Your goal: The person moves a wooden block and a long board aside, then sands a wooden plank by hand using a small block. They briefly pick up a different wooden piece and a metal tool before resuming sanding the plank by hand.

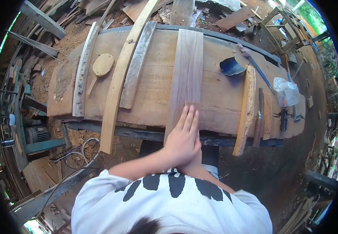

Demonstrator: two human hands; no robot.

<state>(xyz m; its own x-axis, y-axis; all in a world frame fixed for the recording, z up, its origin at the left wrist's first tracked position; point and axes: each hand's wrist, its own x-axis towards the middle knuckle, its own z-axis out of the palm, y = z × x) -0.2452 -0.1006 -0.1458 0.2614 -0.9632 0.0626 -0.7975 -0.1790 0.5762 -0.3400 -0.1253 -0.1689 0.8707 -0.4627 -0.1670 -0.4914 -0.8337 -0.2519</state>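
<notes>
A long greyish-brown plank (188, 58) lies lengthwise on the wide wooden bench top (219, 93). My left hand (182, 134) rests over the plank's near part, its fingers stretched forward and lying flat. Beneath it is my right hand (195, 158), mostly covered, with its fingers hidden. A small brown piece (192, 104) shows at the fingertips, against the plank's surface; which hand holds it is unclear.
Left on the bench are a curved strip (116, 85), a grey board (137, 66), a pale-edged strip (84, 74) and a round wooden paddle (103, 64). Right are a dark curved piece (232, 66), a rough stick (247, 105), a chisel (259, 117) and a plastic bag (286, 92).
</notes>
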